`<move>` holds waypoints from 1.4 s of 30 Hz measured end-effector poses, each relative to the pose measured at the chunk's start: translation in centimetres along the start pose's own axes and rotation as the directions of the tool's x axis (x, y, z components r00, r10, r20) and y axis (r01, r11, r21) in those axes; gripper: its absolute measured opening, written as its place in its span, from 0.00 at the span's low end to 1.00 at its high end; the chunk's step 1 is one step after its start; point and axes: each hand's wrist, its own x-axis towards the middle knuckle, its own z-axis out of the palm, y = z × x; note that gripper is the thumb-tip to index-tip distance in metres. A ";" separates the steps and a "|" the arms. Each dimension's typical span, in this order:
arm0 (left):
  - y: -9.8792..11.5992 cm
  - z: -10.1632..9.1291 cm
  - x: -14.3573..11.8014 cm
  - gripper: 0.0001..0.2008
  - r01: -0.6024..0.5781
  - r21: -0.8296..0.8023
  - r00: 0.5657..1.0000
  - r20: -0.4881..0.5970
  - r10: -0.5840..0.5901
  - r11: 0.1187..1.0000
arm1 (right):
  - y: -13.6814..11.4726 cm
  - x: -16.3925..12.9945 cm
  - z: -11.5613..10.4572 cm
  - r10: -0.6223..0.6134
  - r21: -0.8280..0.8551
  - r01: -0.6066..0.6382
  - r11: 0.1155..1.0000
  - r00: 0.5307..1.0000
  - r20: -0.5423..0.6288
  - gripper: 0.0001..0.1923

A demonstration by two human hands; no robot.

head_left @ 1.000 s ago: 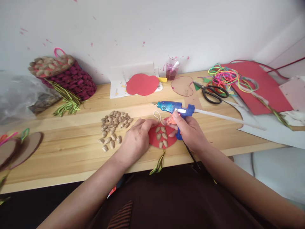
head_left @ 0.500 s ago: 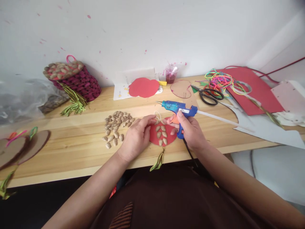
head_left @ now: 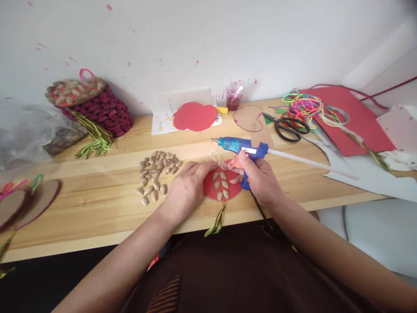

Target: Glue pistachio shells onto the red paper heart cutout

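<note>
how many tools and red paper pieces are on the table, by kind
glue gun: 1, held in the right hand
scissors: 1
red paper cutouts: 2, one with shells glued on under the left hand, one near the wall
large red sheet: 1
total: 5

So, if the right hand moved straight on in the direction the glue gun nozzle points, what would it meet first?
The right hand holds the glue gun, whose nozzle points left, slightly away from the person. That line passes above the red piece and seems free until the bare table or the shell-covered basket; depth is unclear.
</note>
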 end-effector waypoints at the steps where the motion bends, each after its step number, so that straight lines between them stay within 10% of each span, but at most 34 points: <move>1: 0.0 0.0 0.0 0.20 0.001 0.002 1.000 0.006 -0.001 1.000 | 0.0 0.0 0.0 0.003 -0.008 -0.003 1.000 1.000 -0.005 0.21; 42: 1.4 -0.4 0.9 0.23 -0.108 0.258 0.986 0.153 0.070 0.960 | -0.2 0.3 -0.7 0.016 0.180 0.011 0.984 0.989 -0.145 0.22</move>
